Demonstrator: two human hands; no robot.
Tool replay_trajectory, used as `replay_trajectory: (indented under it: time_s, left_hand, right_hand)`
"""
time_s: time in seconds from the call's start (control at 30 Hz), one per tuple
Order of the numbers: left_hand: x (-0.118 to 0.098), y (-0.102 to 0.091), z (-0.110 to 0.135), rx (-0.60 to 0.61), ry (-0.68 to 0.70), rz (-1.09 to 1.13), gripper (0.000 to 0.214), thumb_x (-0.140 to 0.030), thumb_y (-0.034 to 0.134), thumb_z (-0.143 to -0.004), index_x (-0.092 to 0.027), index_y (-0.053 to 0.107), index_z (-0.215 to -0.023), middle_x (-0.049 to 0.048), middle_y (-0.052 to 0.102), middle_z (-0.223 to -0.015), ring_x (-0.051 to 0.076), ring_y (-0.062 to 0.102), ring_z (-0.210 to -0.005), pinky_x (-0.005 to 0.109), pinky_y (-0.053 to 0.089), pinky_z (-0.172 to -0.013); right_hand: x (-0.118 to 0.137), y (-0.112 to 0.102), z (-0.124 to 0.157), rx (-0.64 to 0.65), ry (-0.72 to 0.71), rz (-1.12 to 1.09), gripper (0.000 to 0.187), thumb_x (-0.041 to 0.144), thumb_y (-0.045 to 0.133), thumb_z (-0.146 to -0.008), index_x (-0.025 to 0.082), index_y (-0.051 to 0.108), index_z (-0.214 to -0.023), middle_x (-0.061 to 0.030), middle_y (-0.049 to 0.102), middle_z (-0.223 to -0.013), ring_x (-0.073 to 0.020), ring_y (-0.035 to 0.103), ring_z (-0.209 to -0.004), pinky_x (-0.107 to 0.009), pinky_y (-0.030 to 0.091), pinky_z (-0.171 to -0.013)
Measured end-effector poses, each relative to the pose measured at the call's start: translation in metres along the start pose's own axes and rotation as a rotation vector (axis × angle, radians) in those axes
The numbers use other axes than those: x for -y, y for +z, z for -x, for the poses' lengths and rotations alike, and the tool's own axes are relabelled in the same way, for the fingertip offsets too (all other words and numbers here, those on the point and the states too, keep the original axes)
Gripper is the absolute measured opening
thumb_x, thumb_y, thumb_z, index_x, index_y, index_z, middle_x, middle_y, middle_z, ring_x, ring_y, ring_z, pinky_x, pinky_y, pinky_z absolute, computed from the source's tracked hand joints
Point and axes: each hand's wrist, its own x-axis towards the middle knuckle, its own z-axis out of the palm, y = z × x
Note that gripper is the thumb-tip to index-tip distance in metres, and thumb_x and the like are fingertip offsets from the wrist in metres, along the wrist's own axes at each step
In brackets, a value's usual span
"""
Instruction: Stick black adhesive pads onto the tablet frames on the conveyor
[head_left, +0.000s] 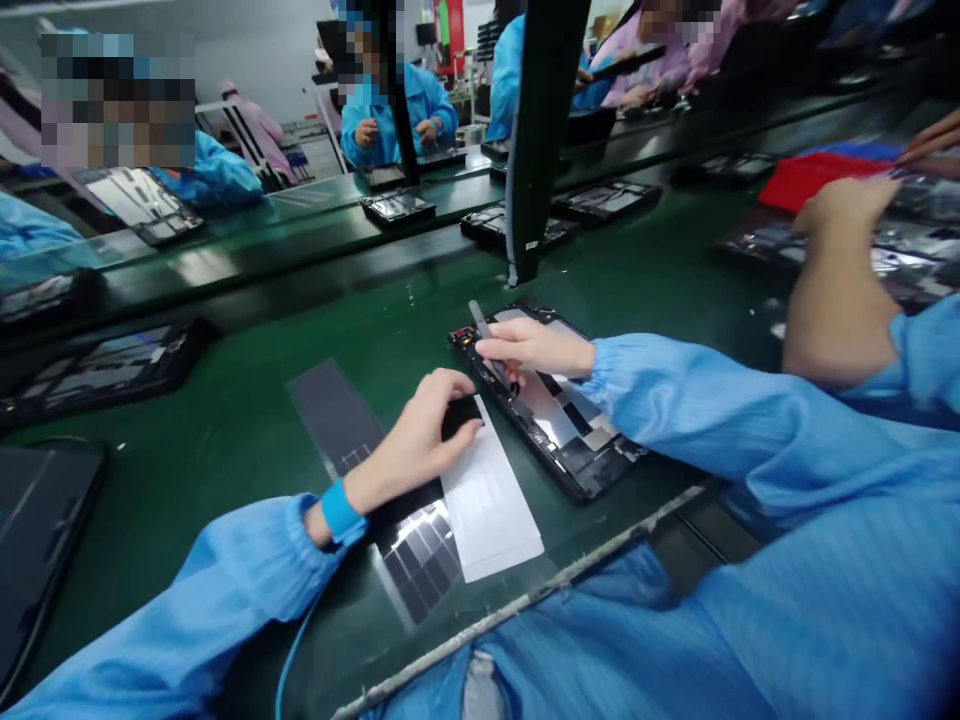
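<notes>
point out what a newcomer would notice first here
The two bare hands at the middle of the green bench catch the eye first: the right hand holds a grey pen-like tool over an open tablet-like device, and the left hand pinches a small black piece above a white strip. A bright blue wrist strap circles the left wrist.

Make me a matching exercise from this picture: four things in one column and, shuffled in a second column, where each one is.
Things:
1. Blue wrist strap
2. Grey pen-shaped tool
3. White sheet
4. Red pad

Places:
A. Held in the right hand
B. Lying on the green mat beside the left hand
C. Around the left wrist
D. Far right, near another person's fingers

Pairs: 1-C, 2-A, 3-B, 4-D
</notes>
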Motion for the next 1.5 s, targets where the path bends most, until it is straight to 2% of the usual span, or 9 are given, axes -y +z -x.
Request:
replay_trajectory:
  time_s: [0.1,0.2,0.53,0.8,1.0,1.13,1.23,1.37,1.5]
  left_hand:
    - [0.003,0.022,-0.004,-0.021,0.068,0.061,0.029,-0.014,0.050,-0.077,-0.017,0.039,-0.103,0.0084,0.047,-0.103,0.018,0.047,-0.094,0.032,0.042,-0.082]
    - [0.010,0.030,-0.003,-0.026,0.054,0.101,0.027,-0.011,0.049,-0.076,-0.018,0.036,-0.098,0.0089,0.046,-0.105,0.018,0.046,-0.095,0.032,0.042,-0.080]
    - [0.008,0.029,0.003,0.052,0.112,0.125,0.023,-0.006,0.048,-0.076,-0.019,0.034,-0.088,0.0094,0.047,-0.108,0.018,0.047,-0.100,0.032,0.041,-0.084]
    - [0.008,0.028,0.004,0.055,0.143,0.093,0.022,-0.005,0.048,-0.077,-0.020,0.034,-0.085,0.0085,0.050,-0.109,0.017,0.048,-0.099,0.030,0.041,-0.084]
    - [0.005,0.026,0.003,0.099,0.132,0.077,0.018,-0.006,0.044,-0.078,-0.020,0.034,-0.082,0.0104,0.051,-0.114,0.019,0.049,-0.102,0.034,0.042,-0.083]
    - [0.003,0.025,0.003,0.187,0.162,-0.024,0.019,-0.001,0.038,-0.076,-0.020,0.036,-0.078,0.0094,0.056,-0.113,0.022,0.046,-0.106,0.037,0.042,-0.084]
    - [0.001,0.027,0.004,0.187,0.198,-0.187,0.017,-0.002,0.036,-0.077,-0.019,0.039,-0.083,0.0102,0.054,-0.119,0.025,0.043,-0.111,0.044,0.040,-0.087]
    - [-0.003,0.030,0.004,0.157,0.212,-0.348,0.015,-0.005,0.039,-0.078,-0.015,0.041,-0.090,0.0188,0.042,-0.131,0.029,0.043,-0.112,0.046,0.041,-0.089]
    - [-0.011,0.030,0.005,0.250,0.324,-0.440,0.019,-0.001,0.038,-0.074,-0.014,0.043,-0.086,0.0202,0.045,-0.128,0.029,0.047,-0.107,0.047,0.042,-0.091]
  right_hand:
    - [-0.011,0.007,-0.008,-0.051,-0.017,0.011,0.024,0.021,0.047,-0.088,0.013,0.043,-0.066,0.0056,0.047,-0.044,-0.0039,0.044,-0.034,-0.013,0.035,-0.032]
    - [-0.018,0.009,-0.011,-0.119,-0.076,0.030,0.024,0.024,0.045,-0.089,0.014,0.043,-0.068,0.0066,0.046,-0.041,-0.0043,0.042,-0.030,-0.014,0.031,-0.029]
    - [-0.023,0.004,-0.013,-0.093,-0.113,0.057,0.026,0.029,0.045,-0.090,0.016,0.040,-0.068,0.0061,0.047,-0.040,-0.0062,0.043,-0.029,-0.016,0.032,-0.029]
    - [-0.024,0.004,-0.015,-0.080,-0.149,0.039,0.029,0.035,0.047,-0.088,0.016,0.039,-0.067,0.0063,0.046,-0.039,-0.0047,0.041,-0.028,-0.015,0.032,-0.029]
    - [-0.023,0.003,-0.014,-0.082,-0.124,0.060,0.027,0.030,0.046,-0.089,0.016,0.040,-0.067,0.0062,0.046,-0.040,-0.0051,0.042,-0.028,-0.015,0.031,-0.027]
    - [-0.023,0.004,-0.013,-0.100,-0.177,0.110,0.024,0.030,0.046,-0.089,0.016,0.042,-0.070,0.0072,0.046,-0.039,-0.0047,0.042,-0.028,-0.015,0.031,-0.028]
    - [-0.023,0.005,-0.012,-0.124,-0.200,0.141,0.023,0.030,0.047,-0.089,0.016,0.042,-0.071,0.0080,0.046,-0.038,-0.0044,0.042,-0.027,-0.014,0.031,-0.028]
    - [-0.025,0.005,-0.014,-0.133,-0.179,0.025,0.023,0.032,0.044,-0.090,0.018,0.039,-0.073,0.0083,0.047,-0.038,-0.0056,0.043,-0.026,-0.015,0.031,-0.028]
    - [-0.028,0.006,-0.017,-0.122,-0.166,-0.051,0.025,0.037,0.044,-0.089,0.018,0.038,-0.074,0.0080,0.048,-0.039,-0.0064,0.044,-0.026,-0.015,0.030,-0.027]
